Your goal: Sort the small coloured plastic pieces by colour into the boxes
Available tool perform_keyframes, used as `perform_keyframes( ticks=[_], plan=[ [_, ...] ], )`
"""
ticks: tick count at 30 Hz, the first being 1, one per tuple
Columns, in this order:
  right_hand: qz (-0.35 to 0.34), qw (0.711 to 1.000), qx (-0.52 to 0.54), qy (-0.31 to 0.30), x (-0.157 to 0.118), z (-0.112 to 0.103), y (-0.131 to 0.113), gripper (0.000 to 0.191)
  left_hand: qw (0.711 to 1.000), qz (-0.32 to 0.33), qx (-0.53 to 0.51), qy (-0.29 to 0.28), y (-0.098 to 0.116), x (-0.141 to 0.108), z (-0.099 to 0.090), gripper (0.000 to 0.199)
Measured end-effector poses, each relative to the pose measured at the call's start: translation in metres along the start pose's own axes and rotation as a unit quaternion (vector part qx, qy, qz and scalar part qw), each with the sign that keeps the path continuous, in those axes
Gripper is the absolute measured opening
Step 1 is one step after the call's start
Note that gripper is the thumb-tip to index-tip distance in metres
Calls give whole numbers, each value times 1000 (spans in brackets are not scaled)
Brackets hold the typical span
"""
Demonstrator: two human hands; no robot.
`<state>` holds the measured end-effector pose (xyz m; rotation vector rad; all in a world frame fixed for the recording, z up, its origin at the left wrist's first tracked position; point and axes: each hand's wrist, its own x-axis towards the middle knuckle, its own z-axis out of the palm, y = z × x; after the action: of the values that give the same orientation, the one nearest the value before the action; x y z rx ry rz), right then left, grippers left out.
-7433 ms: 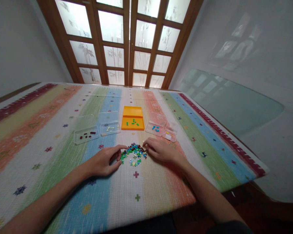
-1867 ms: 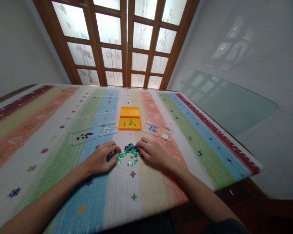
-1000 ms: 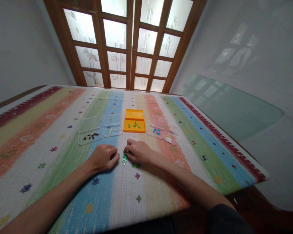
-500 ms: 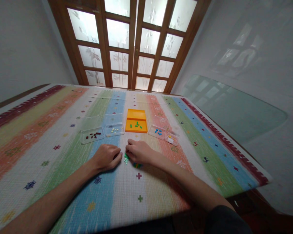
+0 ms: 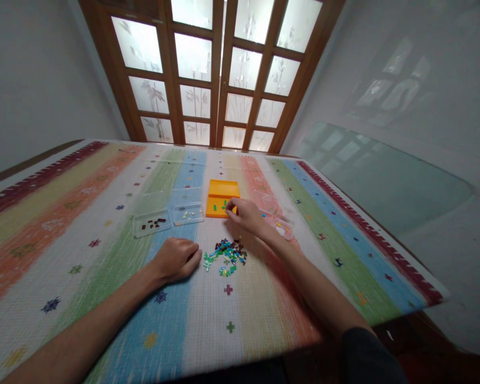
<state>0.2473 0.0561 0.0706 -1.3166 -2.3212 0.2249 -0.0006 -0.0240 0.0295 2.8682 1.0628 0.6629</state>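
Bricks (image 5: pixel 228 249) lie mostly heaped on the cloth (image 5: pixel 208 320), with only a few in the boxes (image 5: pixel 152 233), so far more looks left than done. The right hand (image 5: pixel 246 215) is at the orange box (image 5: pixel 224 188), fingertips drawn together; I cannot tell whether they pinch a brick. The left hand (image 5: pixel 178 260) rests loosely curled beside the heap, its palm hidden, grip unclear.

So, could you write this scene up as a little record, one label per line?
Right hand: at the orange box, grip contents unclear
Left hand: on the tablecloth, left of the pile
Pile: small bricks, mixed colours
Orange box: open, green bricks inside
Leftmost clear box: brown bricks
Next clear box: pale bricks
Clear boxes on the right: one partly hidden by the right hand
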Motion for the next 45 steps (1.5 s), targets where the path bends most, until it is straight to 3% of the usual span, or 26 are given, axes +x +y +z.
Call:
perform_keyframes(
  ticks=[6, 12, 21, 29, 40, 45],
  plan=[
    [10, 1000, -6, 1, 8, 6, 17, 20, 1000, -4, -5, 5, -1, -1, 1, 40],
    [-5, 1000, -14, -20, -2, -5, 17, 21, 1000, -7, 1, -2, -3, -3, 4, 40],
    [-116, 986, 50, -112, -54, 0, -31, 18, 999, -26, -14, -21, -1, -2, 3, 35],
    [-119, 977, -16, -175, -64, 14, -51, 21, 1000, -16, 5, -10, -2, -3, 3, 36],
    [-118, 979, -13, -164, -68, 17, -56, 16, 1000, -23, 2, -21, -2, -2, 2, 36],
    [-106, 989, 42, -90, -61, 0, -38, 11, 999, -21, 1, -26, -3, -2, 3, 37]
  ],
)
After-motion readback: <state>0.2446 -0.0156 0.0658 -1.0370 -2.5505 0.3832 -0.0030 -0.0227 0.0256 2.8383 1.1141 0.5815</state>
